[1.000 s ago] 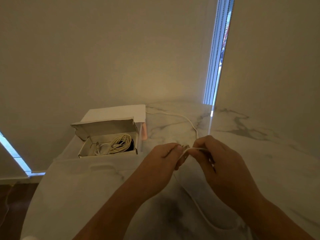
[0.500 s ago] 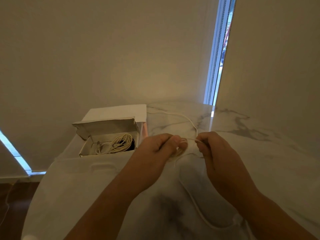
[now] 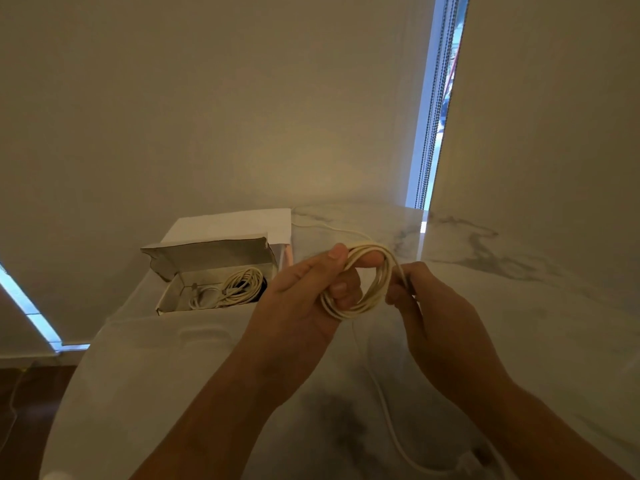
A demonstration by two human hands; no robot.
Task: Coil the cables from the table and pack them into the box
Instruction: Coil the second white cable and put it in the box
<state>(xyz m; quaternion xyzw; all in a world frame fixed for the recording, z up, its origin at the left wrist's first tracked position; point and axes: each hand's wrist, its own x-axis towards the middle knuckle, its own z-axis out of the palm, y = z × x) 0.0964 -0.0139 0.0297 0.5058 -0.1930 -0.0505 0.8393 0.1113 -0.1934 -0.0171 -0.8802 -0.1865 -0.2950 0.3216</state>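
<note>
My left hand (image 3: 301, 299) holds a cream-white cable coil (image 3: 372, 289) of several loops, wound around its fingers and raised above the marble table (image 3: 173, 393). My right hand (image 3: 426, 306) pinches the cable strand just right of the coil. A loose length of the same white cable (image 3: 388, 410) trails down across the table toward me; another stretch (image 3: 332, 227) lies behind the hands. The open cardboard box (image 3: 173, 296) sits at the left, with a coiled cream cable (image 3: 242, 284) and a thinner white one inside.
The box's white lid (image 3: 235, 223) folds back against the wall. A window gap with bead chains (image 3: 433, 133) is at the back right. The table's rounded left edge (image 3: 69, 393) drops to a dark floor.
Both hands have risen and the coil has grown from a small pinch to several full loops around my left fingers. The cable behind the hands has been drawn in.
</note>
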